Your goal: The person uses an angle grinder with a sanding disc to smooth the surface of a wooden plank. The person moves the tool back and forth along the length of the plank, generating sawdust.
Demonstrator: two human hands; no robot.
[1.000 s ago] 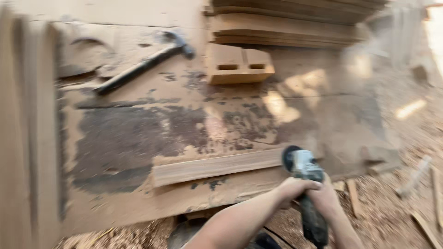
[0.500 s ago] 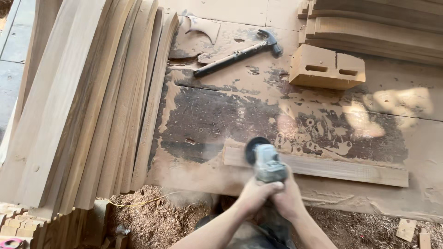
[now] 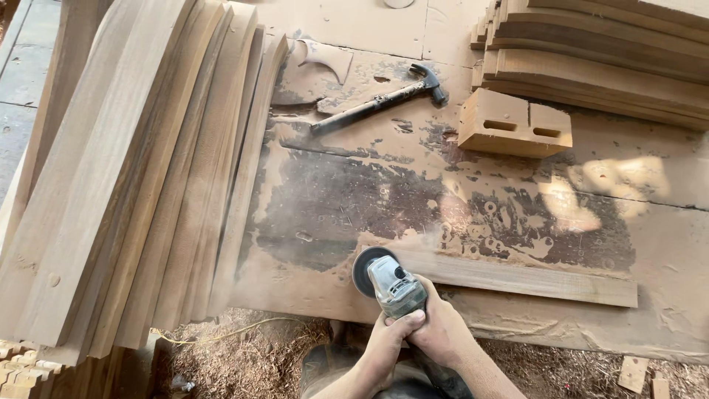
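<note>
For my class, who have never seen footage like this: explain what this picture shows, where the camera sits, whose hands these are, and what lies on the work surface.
The camera is worn on a person's head and looks down, so the two bare hands at the bottom are that person's own. The left hand and right hand together grip an angle grinder. Its round disc sits at the left end of a long wooden strip lying on a dusty workbench. Further back lie a hammer and a wooden block with two slots. A row of planks lies on the left, and another stack of boards lies at the top right. Sawdust covers the floor below.
</note>
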